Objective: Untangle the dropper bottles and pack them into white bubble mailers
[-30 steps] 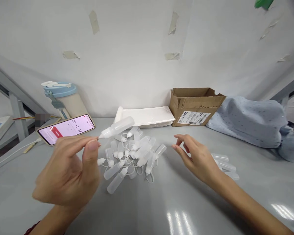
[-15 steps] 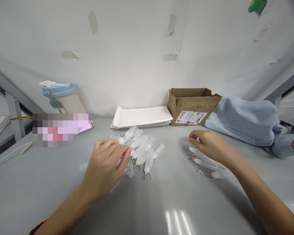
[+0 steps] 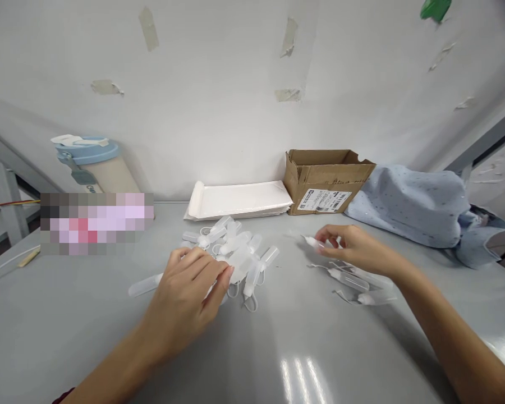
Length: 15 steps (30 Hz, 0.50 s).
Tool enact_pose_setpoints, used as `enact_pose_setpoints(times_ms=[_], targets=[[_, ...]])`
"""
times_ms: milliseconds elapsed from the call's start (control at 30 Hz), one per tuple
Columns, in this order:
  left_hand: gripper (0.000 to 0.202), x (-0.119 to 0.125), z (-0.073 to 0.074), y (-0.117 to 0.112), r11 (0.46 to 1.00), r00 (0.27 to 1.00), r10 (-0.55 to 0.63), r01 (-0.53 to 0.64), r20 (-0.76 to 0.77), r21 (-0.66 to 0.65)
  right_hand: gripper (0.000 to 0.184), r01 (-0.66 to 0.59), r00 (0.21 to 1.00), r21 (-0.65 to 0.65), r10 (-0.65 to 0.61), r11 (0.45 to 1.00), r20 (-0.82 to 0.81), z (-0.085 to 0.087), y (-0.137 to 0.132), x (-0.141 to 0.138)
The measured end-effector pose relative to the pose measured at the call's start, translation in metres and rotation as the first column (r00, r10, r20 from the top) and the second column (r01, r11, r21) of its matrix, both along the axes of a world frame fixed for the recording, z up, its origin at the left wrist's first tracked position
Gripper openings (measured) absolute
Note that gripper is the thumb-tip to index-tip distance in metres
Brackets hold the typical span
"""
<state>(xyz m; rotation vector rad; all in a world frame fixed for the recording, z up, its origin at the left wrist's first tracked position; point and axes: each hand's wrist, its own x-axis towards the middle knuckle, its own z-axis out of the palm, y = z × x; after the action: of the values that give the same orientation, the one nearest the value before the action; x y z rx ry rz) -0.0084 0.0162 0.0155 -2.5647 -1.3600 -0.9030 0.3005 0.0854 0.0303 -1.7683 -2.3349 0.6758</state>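
A pile of small translucent plastic tubes [image 3: 256,272] with white ends and thin white loops lies mid-table. Over the pile's near left side is my left hand [image 3: 193,283], fingers curled and thumb close to the index fingertip. Whatever its fingers grip is hidden behind them. To the right, my right hand [image 3: 347,244] pinches one translucent plastic tube [image 3: 310,242], its white end pointing left toward the pile. Several more tubes [image 3: 349,279] lie side by side under and in front of that hand. Another tube [image 3: 145,285] sticks out left of my left hand.
Along the wall are a stack of white padded envelopes [image 3: 242,201], an open cardboard box [image 3: 326,182] and a light blue cloth [image 3: 412,207]. A blue-lidded bottle [image 3: 105,168] stands at the back left, behind a blurred-out patch. A thin stick [image 3: 28,257] lies at the left.
My right hand now holds a tube off the row on the right, its tip shifted slightly left. My left hand has stayed at the pile, and the view has shifted a little.
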Motion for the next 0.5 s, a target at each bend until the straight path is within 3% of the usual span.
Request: enact_pose_setpoints(times_ms=[67,167,333,500], targets=[[0.013,0.002,-0.001,-0.001,1.0,1.0,-0.007,0.008,0.03,-0.024,0.024,0.011,0.987,0.083,0.003,0.996,-0.162,0.002,-0.007,-0.017],[0.014,0.003,-0.001,-0.002,0.993,0.994,0.034,-0.023,0.101,-0.114,0.019,-0.102,0.927,0.065,0.118,0.993,-0.355,0.004,-0.022,-0.041],[0.035,0.003,0.002,-0.008,0.925,0.976,0.122,-0.045,0.183,-0.377,0.006,-0.243,0.849,-0.003,0.211,0.97,-0.485,0.004,-0.044,-0.065],[0.037,0.002,0.004,-0.009,0.916,0.972,0.028,0.069,0.234,-0.395,0.01,-0.256,0.812,-0.033,0.196,0.966,-0.549,0.001,-0.054,-0.074]])
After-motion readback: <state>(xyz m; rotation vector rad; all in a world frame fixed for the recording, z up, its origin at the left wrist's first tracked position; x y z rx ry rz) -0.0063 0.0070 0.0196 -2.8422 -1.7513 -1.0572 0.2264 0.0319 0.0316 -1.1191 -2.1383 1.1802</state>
